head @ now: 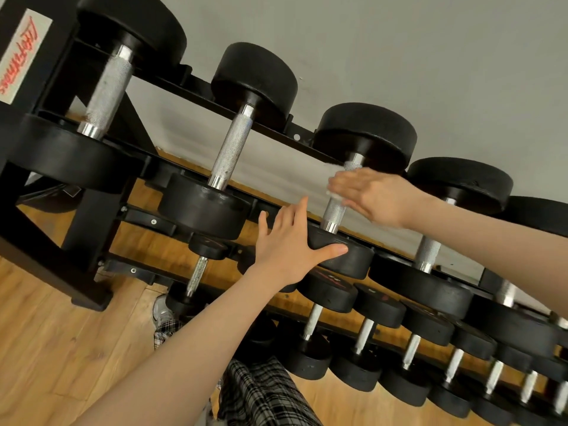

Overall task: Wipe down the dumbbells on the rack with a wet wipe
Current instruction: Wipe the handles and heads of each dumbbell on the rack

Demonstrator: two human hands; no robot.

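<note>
A black rack (92,229) holds rows of black dumbbells with knurled steel handles. My right hand (375,195) lies over the handle of the third top-row dumbbell (365,133), pressing a white wet wipe (333,195) against the steel bar; only a small edge of the wipe shows under my fingers. My left hand (289,244) rests with spread fingers on the near head of that same dumbbell, thumb along its rim.
Two bigger dumbbells (255,75) sit to the left on the top row, more to the right. A lower row of several smaller dumbbells (378,305) runs below. Behind is a grey wall; below is a wooden floor (61,348) and my plaid trousers (261,392).
</note>
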